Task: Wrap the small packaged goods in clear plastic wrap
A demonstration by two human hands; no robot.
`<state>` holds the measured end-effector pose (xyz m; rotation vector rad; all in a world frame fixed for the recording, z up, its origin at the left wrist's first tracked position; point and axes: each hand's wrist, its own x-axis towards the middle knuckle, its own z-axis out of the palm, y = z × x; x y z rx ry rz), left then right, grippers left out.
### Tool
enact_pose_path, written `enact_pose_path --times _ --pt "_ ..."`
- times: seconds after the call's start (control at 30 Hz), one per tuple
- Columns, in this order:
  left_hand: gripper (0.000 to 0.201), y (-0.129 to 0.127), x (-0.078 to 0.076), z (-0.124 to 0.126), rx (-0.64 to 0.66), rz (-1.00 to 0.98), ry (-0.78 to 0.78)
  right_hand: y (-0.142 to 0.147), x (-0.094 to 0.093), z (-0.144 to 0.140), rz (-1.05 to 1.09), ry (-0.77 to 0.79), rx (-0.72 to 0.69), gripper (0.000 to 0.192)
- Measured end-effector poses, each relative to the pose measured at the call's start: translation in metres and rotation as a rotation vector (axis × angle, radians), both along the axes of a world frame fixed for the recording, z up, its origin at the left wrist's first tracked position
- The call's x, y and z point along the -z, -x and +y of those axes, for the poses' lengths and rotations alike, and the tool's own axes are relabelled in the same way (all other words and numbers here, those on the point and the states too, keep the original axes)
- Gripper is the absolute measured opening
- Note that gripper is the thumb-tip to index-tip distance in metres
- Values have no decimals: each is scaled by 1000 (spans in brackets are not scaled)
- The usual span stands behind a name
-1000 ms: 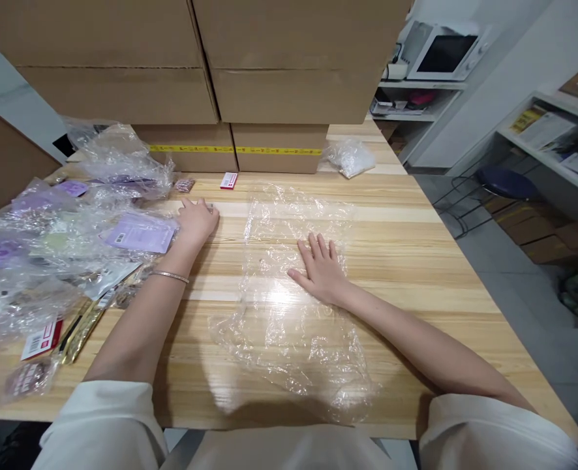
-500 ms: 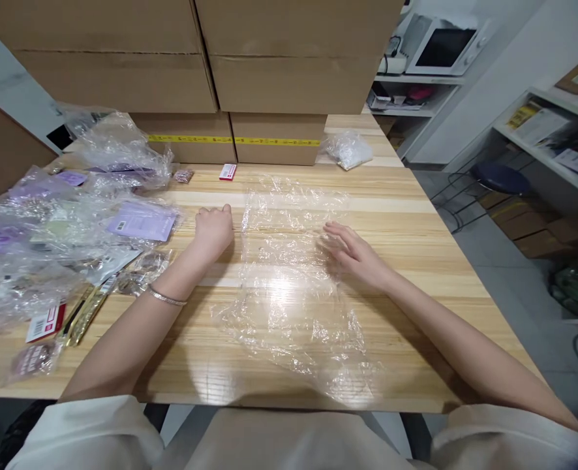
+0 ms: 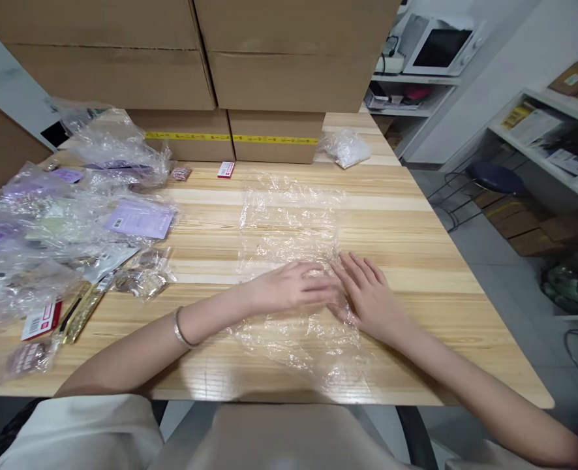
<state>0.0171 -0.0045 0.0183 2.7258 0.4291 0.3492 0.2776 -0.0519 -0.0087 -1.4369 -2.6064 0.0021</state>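
Clear plastic sheet (image 3: 289,228) lies crinkled and flat on the wooden table (image 3: 416,248), running from the table centre toward our near edge at 6 o'clock. Our left hand (image 3: 289,287) is palm down on the film with fingers stretched out and together, pointing to 3 o'clock, pressing rather than pinching. Our right hand (image 3: 367,297) is flat on the film too, fingers loosely spread, pointing to 11 o'clock. Fingertips of both hands meet over the same patch of film, touching or nearly so; neither hand is clamped on anything. Silver bracelet (image 3: 180,328) sits on the left wrist

At 9 to 10 o'clock there's a heap of plastic-wrapped packets (image 3: 49,228), including a purple card (image 3: 139,219). Small red-and-white box (image 3: 226,170) sits at 12 o'clock, just in front of the stacked cardboard boxes (image 3: 250,72). Small crumpled clear bag (image 3: 346,147) is at 1 o'clock beside the boxes
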Motion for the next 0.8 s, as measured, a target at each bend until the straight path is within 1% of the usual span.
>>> enact_pose_path --times 0.07,0.1,0.13,0.2,0.23,0.27,0.3,0.37,0.43,0.5,0.57,0.63,0.7,0.73,0.8 --pt "52 -3 19 -6 67 50 47 -2 1 -4 29 -6 -70 65" --pt "60 -2 23 -8 70 65 70 -4 0 -6 44 33 -143 57" --pt "66 1 23 -10 66 70 89 -6 -2 -8 57 98 -239 48" --pt "67 11 15 -11 33 50 127 -8 -5 -11 81 250 -452 36" --pt "63 17 7 -11 -2 18 150 -7 -7 -12 103 306 -541 35" --pt "56 24 -1 -11 -44 -22 178 -5 -9 -12 136 337 -602 35" --pt "49 31 -8 -11 -82 -63 215 -2 -11 -11 183 345 -637 33" --pt "36 46 -19 -10 -147 -114 325 3 -13 -7 326 327 -629 31" --pt "29 61 -25 -8 -187 -120 464 8 -14 -1 515 356 -541 31" --pt "32 75 -25 -7 -208 -131 597 12 -15 7 707 473 -387 34" --pt "42 87 -23 -7 -206 -160 704 16 -16 16 855 643 -169 39" --pt "58 98 -19 -8 -203 -166 781 21 -16 25 949 803 83 40" --pt "77 107 -13 -12 -192 -152 783 27 -14 33 1017 902 300 41" --pt "86 110 -11 -14 -194 -135 751 30 -13 36 1048 922 376 41" --pt "105 114 -5 -19 -222 -79 635 35 -11 41 1110 929 470 41"
